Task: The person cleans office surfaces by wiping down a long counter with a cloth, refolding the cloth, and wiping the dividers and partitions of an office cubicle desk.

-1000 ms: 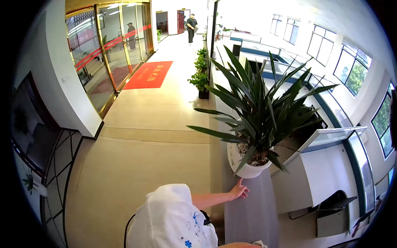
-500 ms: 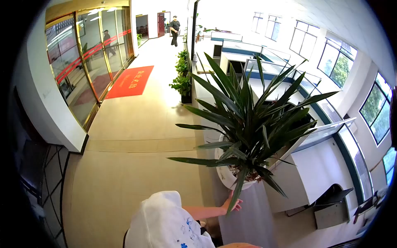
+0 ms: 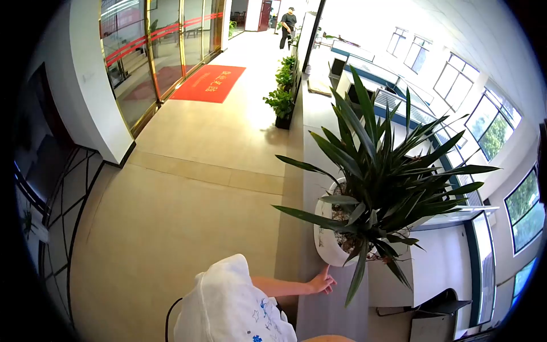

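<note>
My left hand (image 3: 322, 283) is over the grey ledge (image 3: 325, 316), just below a white plant pot (image 3: 327, 242). One finger points up at the pot's lower rim, and whether it touches cannot be made out. The other fingers are apart and hold nothing. A large plant (image 3: 382, 182) with long, dark green, blade-shaped leaves grows from the pot. Its leaves spread over the ledge and hide part of the rim. White cloth with blue prints (image 3: 233, 302) lies beside my left forearm. Only a strip of skin shows at the bottom edge; my right hand is out of sight.
A person in dark clothes (image 3: 287, 27) stands far down the corridor. A red mat (image 3: 209, 84) lies before glass doors (image 3: 165, 48). Low potted plants (image 3: 282, 97) line the partition. To the right are office desks (image 3: 439, 256) and a black chair (image 3: 444, 302).
The view has turned, so the doors, mat and plant sit further right. My left hand stays by the pot's lower edge, with one finger now pointing up more distinctly.
</note>
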Motion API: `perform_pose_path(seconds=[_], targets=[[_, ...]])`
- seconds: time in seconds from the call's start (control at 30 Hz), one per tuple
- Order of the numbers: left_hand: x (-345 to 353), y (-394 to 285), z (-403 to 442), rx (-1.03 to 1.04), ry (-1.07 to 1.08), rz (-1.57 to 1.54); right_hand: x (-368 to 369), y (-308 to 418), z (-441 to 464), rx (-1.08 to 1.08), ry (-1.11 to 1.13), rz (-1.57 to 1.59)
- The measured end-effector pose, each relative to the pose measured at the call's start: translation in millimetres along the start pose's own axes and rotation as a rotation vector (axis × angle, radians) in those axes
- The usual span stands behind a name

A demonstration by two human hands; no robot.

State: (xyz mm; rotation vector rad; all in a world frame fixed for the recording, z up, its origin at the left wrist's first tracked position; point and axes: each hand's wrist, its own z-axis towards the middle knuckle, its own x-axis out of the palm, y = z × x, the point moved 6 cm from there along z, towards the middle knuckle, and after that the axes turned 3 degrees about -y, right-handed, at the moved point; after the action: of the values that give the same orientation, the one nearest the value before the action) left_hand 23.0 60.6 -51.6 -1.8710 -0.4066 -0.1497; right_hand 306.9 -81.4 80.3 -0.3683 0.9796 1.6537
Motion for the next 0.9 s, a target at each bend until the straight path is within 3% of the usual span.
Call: perform_pose_path(seconds=[0.1,0.17,0.23,0.33,0.4,0.53,0.63,0.9], targets=[[0,-16,-13,-0.008,-0.031,-0.002,-3,-6,-1,-0.006,-0.008,-0.001],[1,16,2,-0.064,0.073,-0.301,-14,-19,-7,0.019,-0.012,-0.024],[-5,40,30,-0.053,0.076,-0.382,-24,-36,-15,0.051,-0.026,-0.043],[-5,67,44,0.04,-0.032,-0.162,-53,-73,-40,0.149,-0.046,-0.101],[3,2,-6,0.007,-0.129,-0.287,-77,-104,-65,0.276,-0.085,-0.203],[11,-26,-22,0.051,-0.087,-0.072,-98,-113,-82,0.369,-0.161,-0.21],[2,-73,-33,0.074,-0.229,-0.053,-87,-109,-63,0.367,-0.187,-0.191],[-9,-40,-20,0.016,-0.221,0.052,-87,-106,-56,0.387,-0.221,-0.182]])
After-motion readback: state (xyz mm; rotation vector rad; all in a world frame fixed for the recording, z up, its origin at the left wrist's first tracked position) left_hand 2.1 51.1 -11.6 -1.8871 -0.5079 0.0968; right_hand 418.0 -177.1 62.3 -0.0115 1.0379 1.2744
